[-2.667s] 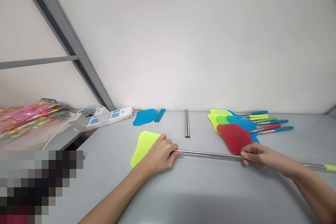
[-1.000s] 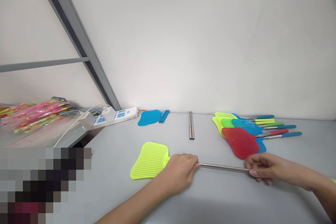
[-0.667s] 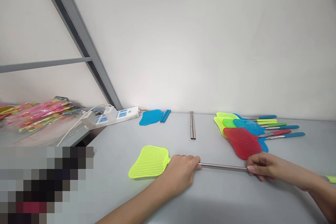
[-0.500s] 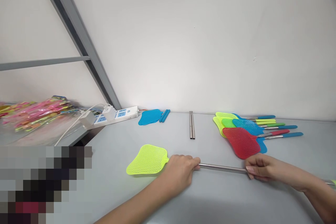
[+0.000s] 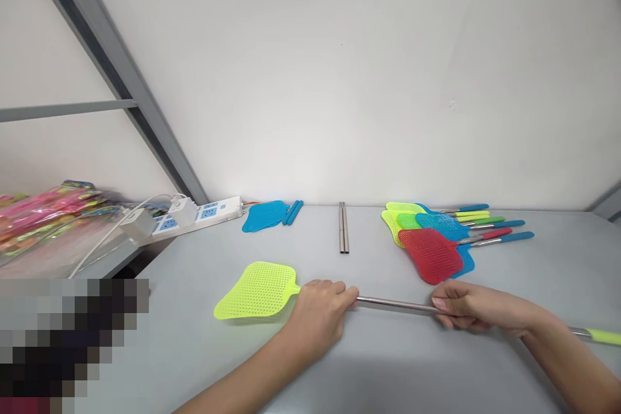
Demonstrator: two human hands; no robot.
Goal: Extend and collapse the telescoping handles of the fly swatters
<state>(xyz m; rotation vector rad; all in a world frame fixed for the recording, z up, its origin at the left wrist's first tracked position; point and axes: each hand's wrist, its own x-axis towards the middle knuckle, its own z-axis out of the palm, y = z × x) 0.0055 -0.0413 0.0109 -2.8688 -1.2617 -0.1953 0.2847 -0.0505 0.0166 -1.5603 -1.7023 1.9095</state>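
A yellow-green fly swatter (image 5: pixel 257 291) with a long metal rod (image 5: pixel 395 305) stretches across the front of the table, its perforated head to the left. My left hand (image 5: pixel 323 310) is closed round the rod just beside the head. Further right, my right hand (image 5: pixel 460 306) pinches the same rod between thumb and fingers. Past my right wrist, the swatter's yellow-green grip (image 5: pixel 604 336) runs to the picture's edge. Part of the rod is hidden behind my right hand and forearm.
Several swatters, with a red one (image 5: pixel 431 255) on top, lie at the back right. Two metal rods (image 5: pixel 343 229) lie mid-table. Blue swatter heads (image 5: pixel 266 216) and two blue grips (image 5: pixel 292 213) lie near a power strip (image 5: pixel 220 210). Bagged colourful items (image 5: pixel 48 213) are at left.
The view has turned a little to the right, so everything appears shifted left. Slightly less bare rod shows between my hands. More of the yellow-green grip is visible. Both hands keep hold.
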